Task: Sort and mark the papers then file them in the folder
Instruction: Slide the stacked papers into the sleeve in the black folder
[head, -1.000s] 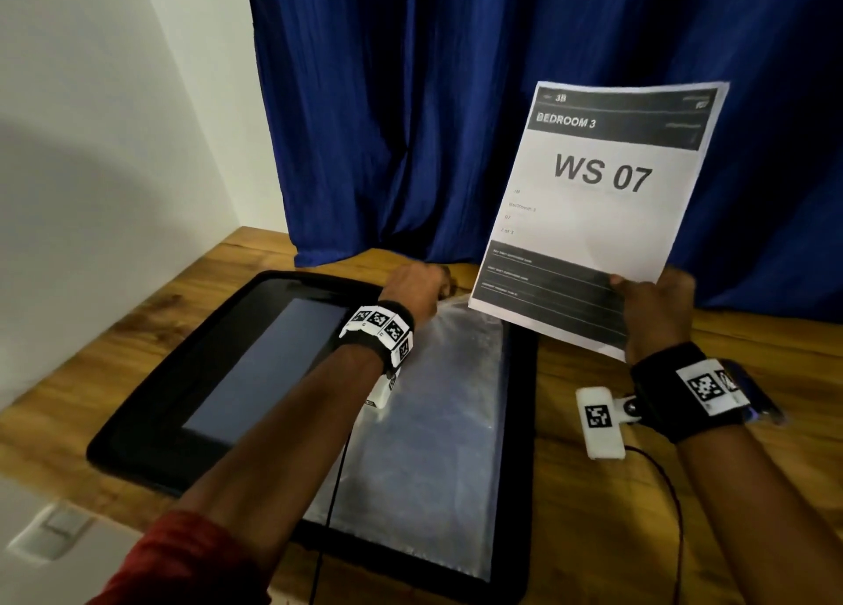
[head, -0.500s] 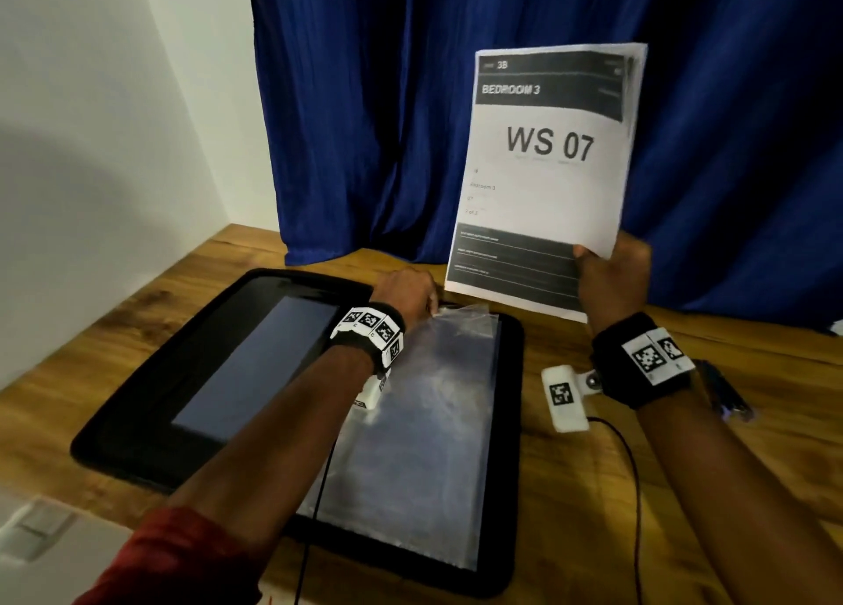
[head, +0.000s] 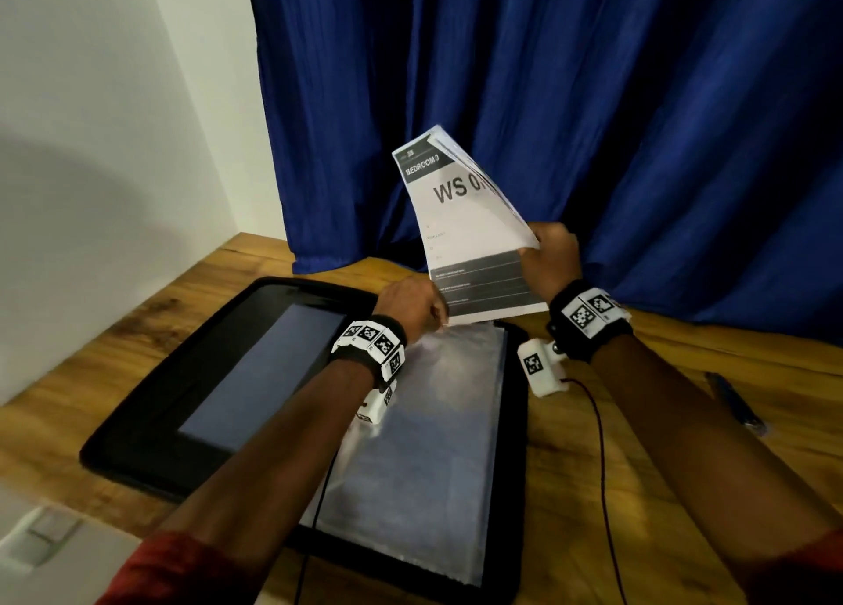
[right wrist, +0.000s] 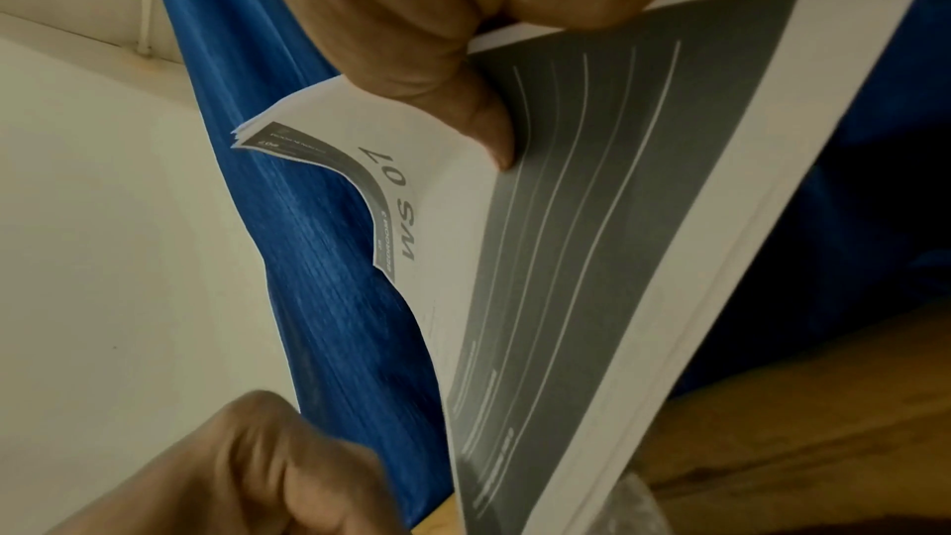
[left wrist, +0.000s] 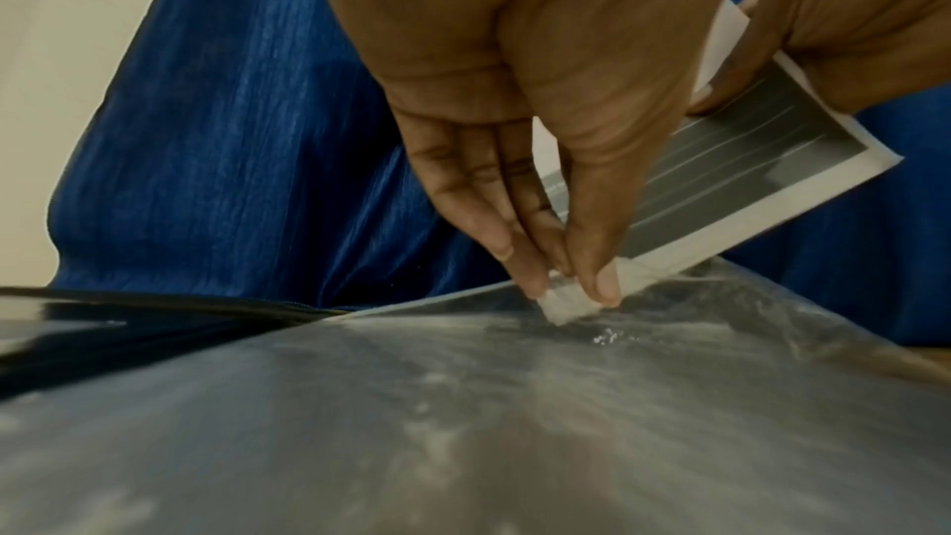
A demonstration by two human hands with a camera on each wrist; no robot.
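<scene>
A black folder (head: 150, 404) lies open on the wooden table, with a clear plastic sleeve (head: 424, 467) over its right half. My right hand (head: 547, 258) grips a stack of papers (head: 465, 235) headed "BEDROOM 3 / WS 07", thumb on the printed face (right wrist: 592, 259). The stack stands nearly upright, bowed, its lower left corner down at the sleeve's far edge. My left hand (head: 438, 319) pinches that far edge of the sleeve (left wrist: 463, 422) between thumb and fingers (left wrist: 571, 295), right where the papers' (left wrist: 720, 194) corner meets it. Whether the corner is inside the sleeve is unclear.
A dark pen (head: 734, 404) lies on the table (head: 684, 467) at the right. A blue curtain (head: 593, 102) hangs close behind the folder, and a white wall (head: 114, 148) stands on the left. Cables run from both wrist cameras across the table.
My right hand has brought the papers down and to the left, turning them until their lower corner reaches the sleeve's far edge. My left hand has stayed at that edge.
</scene>
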